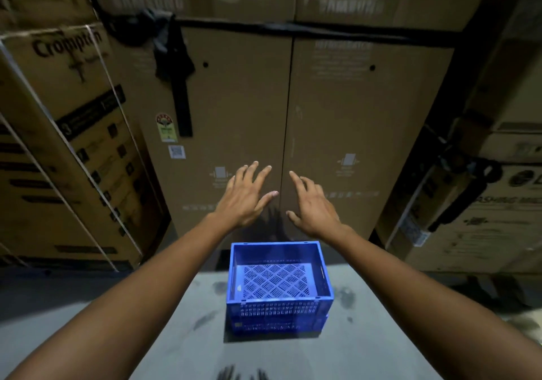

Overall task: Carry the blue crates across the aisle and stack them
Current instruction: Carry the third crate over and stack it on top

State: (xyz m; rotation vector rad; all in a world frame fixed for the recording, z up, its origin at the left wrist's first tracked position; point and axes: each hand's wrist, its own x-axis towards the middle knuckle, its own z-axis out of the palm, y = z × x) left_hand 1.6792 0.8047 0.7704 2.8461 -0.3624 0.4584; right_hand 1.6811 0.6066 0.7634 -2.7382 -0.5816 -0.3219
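A blue plastic crate (pixel 278 284) with a perforated floor and slotted walls stands on the grey concrete floor, close to the cardboard boxes. It rests on top of a second blue crate (pixel 275 325), of which only the front wall shows. The top crate is empty. My left hand (pixel 247 195) and my right hand (pixel 312 203) hover above and beyond the crates, palms down, fingers spread, holding nothing. Neither hand touches a crate.
Two tall brown cardboard appliance boxes (pixel 293 115) bound by a black strap stand right behind the crates. More strapped boxes (pixel 73 151) lean at the left, and others (pixel 484 203) are stacked at the right. The grey floor (pixel 181 335) spreads toward me.
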